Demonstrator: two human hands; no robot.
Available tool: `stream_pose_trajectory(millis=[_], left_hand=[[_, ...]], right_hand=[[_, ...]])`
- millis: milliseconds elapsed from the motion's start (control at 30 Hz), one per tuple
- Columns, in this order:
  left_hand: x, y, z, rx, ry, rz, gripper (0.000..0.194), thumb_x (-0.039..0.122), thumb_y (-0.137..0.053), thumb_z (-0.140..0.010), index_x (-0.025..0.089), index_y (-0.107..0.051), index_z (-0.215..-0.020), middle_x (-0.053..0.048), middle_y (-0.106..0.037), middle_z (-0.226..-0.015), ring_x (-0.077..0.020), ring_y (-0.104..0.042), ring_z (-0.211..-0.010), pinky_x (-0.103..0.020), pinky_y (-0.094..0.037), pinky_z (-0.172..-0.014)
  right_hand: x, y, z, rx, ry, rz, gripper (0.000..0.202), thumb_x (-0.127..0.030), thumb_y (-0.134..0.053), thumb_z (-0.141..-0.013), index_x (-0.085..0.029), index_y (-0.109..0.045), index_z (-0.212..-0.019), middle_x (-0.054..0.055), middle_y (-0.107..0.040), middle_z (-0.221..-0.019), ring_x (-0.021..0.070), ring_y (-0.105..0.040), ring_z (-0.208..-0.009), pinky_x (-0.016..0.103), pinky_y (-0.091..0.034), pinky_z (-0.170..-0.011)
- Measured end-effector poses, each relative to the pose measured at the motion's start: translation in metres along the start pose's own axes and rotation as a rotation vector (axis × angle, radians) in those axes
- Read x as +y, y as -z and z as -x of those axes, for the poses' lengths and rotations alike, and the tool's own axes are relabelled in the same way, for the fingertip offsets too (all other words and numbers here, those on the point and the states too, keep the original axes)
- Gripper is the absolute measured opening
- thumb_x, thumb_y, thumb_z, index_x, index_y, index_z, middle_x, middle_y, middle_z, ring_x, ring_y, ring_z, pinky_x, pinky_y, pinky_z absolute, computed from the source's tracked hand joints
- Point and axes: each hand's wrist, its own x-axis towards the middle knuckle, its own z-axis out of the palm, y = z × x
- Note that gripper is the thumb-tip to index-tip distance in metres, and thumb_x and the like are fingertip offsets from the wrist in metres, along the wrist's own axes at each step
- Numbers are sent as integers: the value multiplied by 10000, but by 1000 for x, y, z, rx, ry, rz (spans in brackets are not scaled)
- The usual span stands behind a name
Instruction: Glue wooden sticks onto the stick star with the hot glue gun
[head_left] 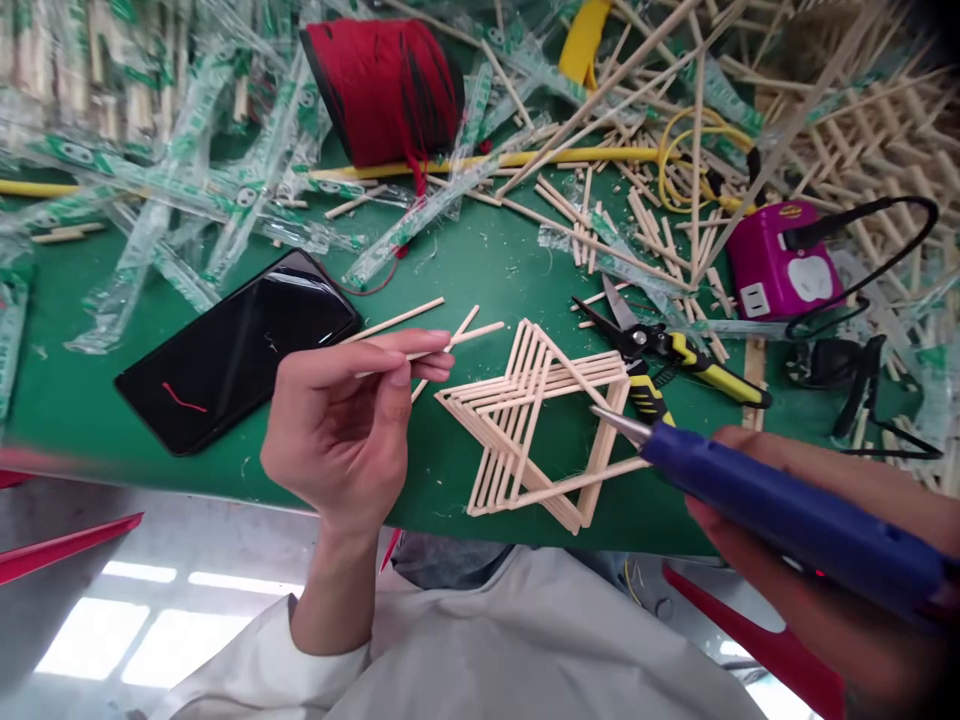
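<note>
My left hand point(345, 430) is closed in a pinch on a thin wooden stick point(478, 333), left of a star-shaped frame. Other loose sticks lie under and beside its fingertips. The star-shaped frame point(529, 440), built of stacked wooden sticks, lies on the green table near its front edge. My right hand point(810, 560) is wrapped round a blue glue gun point(780, 505), whose metal tip hangs over the right part of the star. A black phone point(240, 350) lies left of my left hand. Yellow-and-black cutters point(675, 355) rest just behind the star's right side.
A red thread spool point(386, 90) stands at the back. Plastic-wrapped sticks point(172, 170) cover the back left. Loose sticks and a woven stick structure point(877, 150) fill the back right. A purple power adapter point(784, 260) with a black cable sits at the right. A yellow cord point(585, 156) crosses behind.
</note>
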Motion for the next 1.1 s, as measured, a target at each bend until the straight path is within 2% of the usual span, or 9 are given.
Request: stream_pose_trajectory(millis=[67,133,233,333,400,567,800,1100], left_hand=[[-1,0,3,-31,25,-7,176,81,-619,-968,237,-650,-1042,11,-784,-1000,-179,-776,-914,-362,-682,-750],[-3,0,5,-84,42,-23,190,77,-606,-972,241,-651,-1054,-2,-783,-1037,-187,-776,-938,-375,-688,-775],[-5,0,8,-154,28,-36,195,69,-596,-972,236,-651,-1055,-11,-775,-1026,-207,-772,-995,-384,-686,-817],[-7,0,8,-203,27,-47,225,37,-574,-967,228,-657,-1054,-15,-765,-994,-221,-762,-1043,-383,-670,-851],[-6,1,8,-227,16,-72,239,22,-562,-964,220,-665,-1050,-28,-770,-1027,-215,-759,-1047,-371,-660,-857],[-7,3,8,-287,-21,-114,248,1,-551,-950,200,-661,-1049,-44,-776,-1111,-193,-755,-1042,-332,-651,-852],[-10,7,8,-374,-45,-120,275,-16,-537,-941,201,-647,-1070,-43,-767,-1147,-200,-746,-1076,-338,-650,-888],[-7,9,8,-389,-50,-120,317,-87,-553,-891,165,-641,-1061,-74,-767,-1142,-208,-746,-1066,-337,-657,-879]], right_hand=[[-5,-3,-8,-71,72,-1,272,-276,-754,-758,-299,-511,-638,-28,-591,-582,186,-551,-448,338,-417,-367],[1,-3,-6,-106,96,38,234,-253,-744,-761,-304,-528,-687,-40,-570,-570,182,-512,-423,338,-402,-367],[14,-4,0,-159,94,118,152,-246,-738,-757,-310,-600,-765,-27,-620,-630,203,-564,-487,342,-416,-412],[17,-6,-1,-169,115,109,165,-245,-741,-732,-306,-593,-772,-25,-611,-625,211,-580,-527,338,-409,-444],[14,-7,-3,-192,106,70,211,-233,-725,-724,-303,-526,-735,-44,-547,-566,193,-533,-483,328,-386,-437],[6,-6,-7,-354,-6,-55,319,-168,-602,-787,-273,-312,-707,-81,-390,-506,139,-366,-372,293,-331,-383],[5,-8,-6,-365,-31,-66,326,-161,-584,-834,-266,-291,-737,-69,-372,-547,140,-374,-409,279,-337,-392],[4,-9,-13,-387,-21,-99,317,-190,-600,-801,-267,-311,-694,-72,-405,-515,130,-392,-384,276,-334,-370]])
